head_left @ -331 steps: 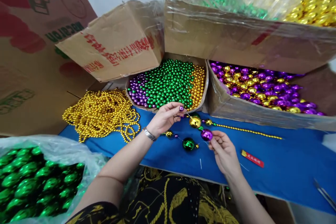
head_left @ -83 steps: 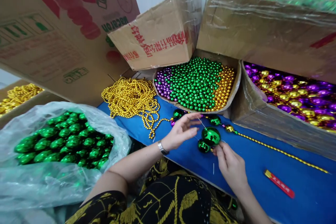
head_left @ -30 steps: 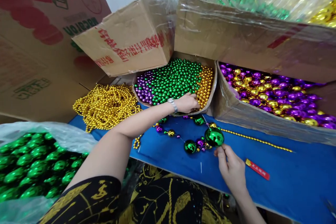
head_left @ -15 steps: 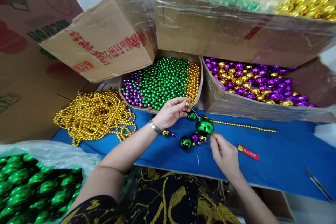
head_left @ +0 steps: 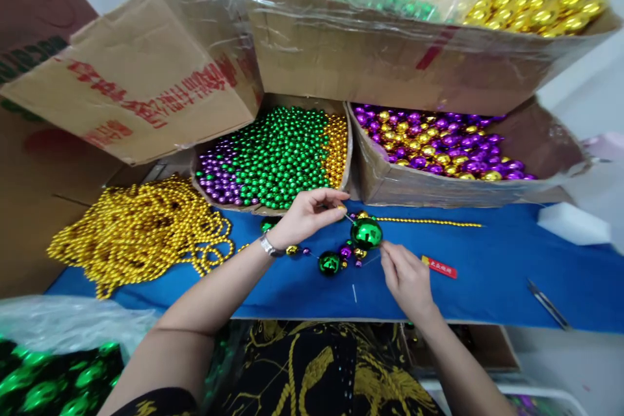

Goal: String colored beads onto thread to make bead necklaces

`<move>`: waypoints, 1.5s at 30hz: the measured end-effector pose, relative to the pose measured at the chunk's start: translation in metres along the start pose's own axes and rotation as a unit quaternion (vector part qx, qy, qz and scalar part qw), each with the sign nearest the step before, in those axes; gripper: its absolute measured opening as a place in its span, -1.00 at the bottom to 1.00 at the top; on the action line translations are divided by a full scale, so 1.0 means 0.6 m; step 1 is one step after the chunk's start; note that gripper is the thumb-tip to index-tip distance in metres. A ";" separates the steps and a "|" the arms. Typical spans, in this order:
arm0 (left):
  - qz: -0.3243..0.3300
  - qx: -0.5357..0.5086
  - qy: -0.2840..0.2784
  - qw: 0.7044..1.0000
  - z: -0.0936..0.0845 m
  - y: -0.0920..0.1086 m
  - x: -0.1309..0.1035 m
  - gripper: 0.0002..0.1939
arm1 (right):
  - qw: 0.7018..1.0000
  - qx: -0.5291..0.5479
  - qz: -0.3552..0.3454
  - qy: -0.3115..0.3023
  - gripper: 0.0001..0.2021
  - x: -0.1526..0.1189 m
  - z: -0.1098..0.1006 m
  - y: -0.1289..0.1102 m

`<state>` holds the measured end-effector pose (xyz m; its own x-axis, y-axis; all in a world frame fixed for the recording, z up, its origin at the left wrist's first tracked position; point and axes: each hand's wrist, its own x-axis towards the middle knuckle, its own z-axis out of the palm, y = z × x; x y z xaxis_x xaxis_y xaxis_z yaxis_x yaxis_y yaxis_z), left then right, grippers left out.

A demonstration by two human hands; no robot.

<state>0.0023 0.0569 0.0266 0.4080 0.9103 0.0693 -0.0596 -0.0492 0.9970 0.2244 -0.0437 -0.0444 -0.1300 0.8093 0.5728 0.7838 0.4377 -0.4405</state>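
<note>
Head view: the left hand (head_left: 307, 218) has thumb and forefinger pinched tight on a small gold bead (head_left: 342, 208), and a thin thread (head_left: 349, 216) runs down from there to a large green ball (head_left: 366, 233). The right hand (head_left: 408, 276) holds that ball by its right side in a narrow grip, though I can't tell whether the fingertips press the ball itself or the thread. A strand of mixed beads (head_left: 346, 252) lies just beyond, about midway between the front and back edges of the blue table (head_left: 480, 260). Near the back edge a gold bead string (head_left: 431, 222) stretches off to the right. There's a heap of gold chains (head_left: 146, 231) at the table's left end, and a slim metal tool (head_left: 548, 303) by the front edge, towards the right corner.
</note>
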 end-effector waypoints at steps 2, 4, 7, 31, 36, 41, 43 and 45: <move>-0.001 0.024 -0.023 0.999 0.028 -0.015 -0.002 -0.71 | 0.996 0.044 0.073 -0.037 -0.81 -0.014 0.007 0.011; -0.002 0.027 -0.032 0.999 0.058 -0.043 -0.004 -0.77 | 0.983 0.085 0.144 -0.077 -0.80 -0.034 0.018 0.029; 0.029 0.065 -0.028 0.997 0.092 -0.086 0.000 -0.83 | 0.973 0.091 0.174 -0.119 -0.79 -0.064 0.027 0.063; 0.173 0.401 -0.370 0.820 0.153 0.098 0.359 -0.85 | 0.946 0.281 0.164 0.008 -0.72 0.022 -0.038 0.057; 0.111 0.488 -0.481 0.719 0.169 0.046 0.408 -0.63 | 0.950 0.263 0.168 0.004 -0.74 0.021 -0.042 0.061; 0.132 0.512 -0.350 0.773 0.133 0.050 0.396 -0.73 | 0.945 0.254 0.207 -0.001 -0.72 0.018 -0.052 0.062; 0.140 0.447 -0.289 0.835 0.114 0.077 0.368 -0.79 | 0.940 0.259 0.221 -0.007 -0.71 0.015 -0.053 0.061; 0.136 0.381 -0.225 0.887 0.098 0.111 0.324 -0.75 | 0.937 0.261 0.231 -0.013 -0.70 0.014 -0.053 0.059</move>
<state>0.1314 0.2066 0.1083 0.8051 0.5747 0.1469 0.3506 -0.6608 0.6636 0.2702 -0.0337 -0.0333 0.1289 0.9661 0.2239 0.3569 0.1654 -0.9194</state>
